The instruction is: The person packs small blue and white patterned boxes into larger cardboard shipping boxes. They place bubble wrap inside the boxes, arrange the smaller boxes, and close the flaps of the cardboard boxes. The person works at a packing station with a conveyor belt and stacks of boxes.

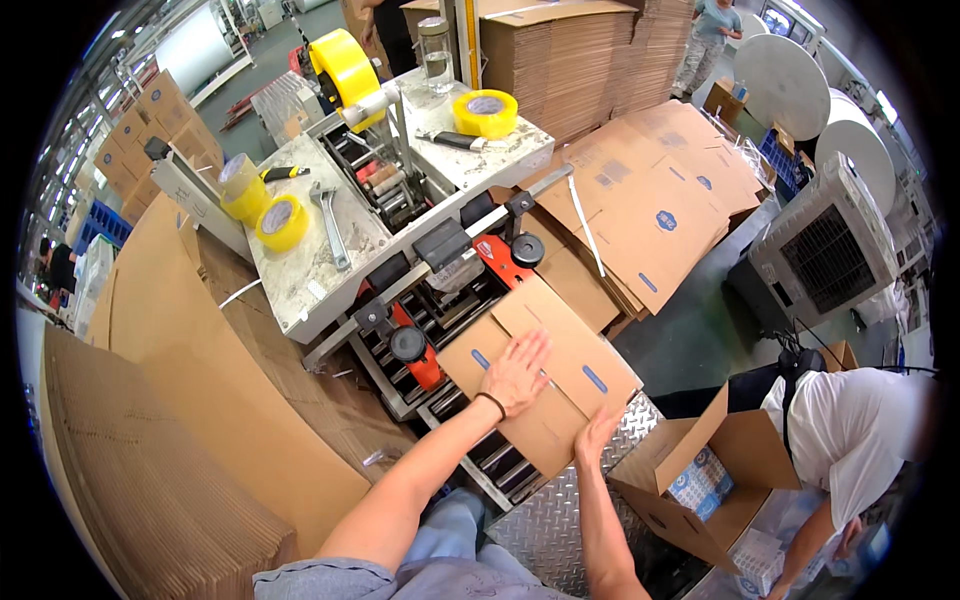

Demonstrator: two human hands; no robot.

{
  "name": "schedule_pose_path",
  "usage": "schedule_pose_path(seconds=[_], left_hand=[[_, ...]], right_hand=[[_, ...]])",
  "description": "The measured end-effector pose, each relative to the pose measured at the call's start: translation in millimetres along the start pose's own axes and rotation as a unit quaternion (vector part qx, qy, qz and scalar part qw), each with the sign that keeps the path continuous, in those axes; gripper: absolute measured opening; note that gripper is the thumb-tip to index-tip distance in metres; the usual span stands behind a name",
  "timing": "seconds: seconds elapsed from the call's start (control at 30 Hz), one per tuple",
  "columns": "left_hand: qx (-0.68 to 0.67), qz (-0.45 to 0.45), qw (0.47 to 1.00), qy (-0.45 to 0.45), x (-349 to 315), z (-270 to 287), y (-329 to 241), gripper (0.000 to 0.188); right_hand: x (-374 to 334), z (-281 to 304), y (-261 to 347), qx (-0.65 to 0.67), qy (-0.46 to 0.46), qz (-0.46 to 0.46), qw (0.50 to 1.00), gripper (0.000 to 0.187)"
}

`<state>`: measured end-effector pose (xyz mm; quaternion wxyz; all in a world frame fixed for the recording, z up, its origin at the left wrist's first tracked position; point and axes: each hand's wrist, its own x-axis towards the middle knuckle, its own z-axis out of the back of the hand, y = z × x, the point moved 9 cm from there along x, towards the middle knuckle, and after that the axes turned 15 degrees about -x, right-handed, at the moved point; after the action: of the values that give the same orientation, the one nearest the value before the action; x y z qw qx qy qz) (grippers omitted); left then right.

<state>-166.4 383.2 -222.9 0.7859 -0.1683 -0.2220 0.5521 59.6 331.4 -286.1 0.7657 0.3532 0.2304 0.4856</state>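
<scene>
A closed cardboard box [600, 345] rests on the roller conveyor, at the mouth of a carton-sealing machine [445, 240] with red side guides. My left hand [515, 375] lies flat across the box's top flaps with its fingers outstretched, and a dark band circles the wrist. Against the near right edge of the same box is my right hand [597, 435], its fingers straight and the palm along the side. Neither hand wraps round anything.
Tape rolls [283, 222], a wrench [330, 228] and cutters lie on the machine's tables. Flat cardboard stacks [160, 430] rise at left; more sheets [650, 200] lie right. An open box [690, 470] stands by a bending co-worker [850, 420]. Diamond-plate metal [545, 540] covers the near side.
</scene>
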Motion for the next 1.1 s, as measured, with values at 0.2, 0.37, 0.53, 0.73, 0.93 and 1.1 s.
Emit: schedule_pose_path(seconds=[0.2,0.37,0.53,0.73,0.93,1.1], left_hand=[[0.049,0.021,0.998,0.025,42.6,42.4,77.2,0.064],[0.058,0.117,0.991,-0.027,61.9,49.2,97.3,0.063],[-0.496,0.083,0.831,-0.238,12.1,36.0,-71.8,0.034],[-0.361,0.009,0.906,-0.219,-154.1,135.8,-183.9,0.017],[0.107,-0.126,0.898,-0.408,-311.8,415.8,-312.1,0.025],[0.415,0.048,0.855,-0.307,-373.8,536.7,-321.8,0.033]], right_hand=[[40.3,-69.2,76.5,-0.047,0.018,0.016,0.999,0.059],[52.0,-109.9,87.9,-0.024,0.069,0.031,0.997,0.062],[-23.7,-105.1,12.3,0.125,0.074,0.165,0.975,0.060],[-215.2,-10.3,-204.8,-0.134,0.285,0.197,0.929,0.030],[-234.7,74.4,-289.2,-0.136,0.230,0.133,0.954,0.020],[-260.7,111.0,-188.9,-0.073,0.238,0.245,0.937,0.028]])
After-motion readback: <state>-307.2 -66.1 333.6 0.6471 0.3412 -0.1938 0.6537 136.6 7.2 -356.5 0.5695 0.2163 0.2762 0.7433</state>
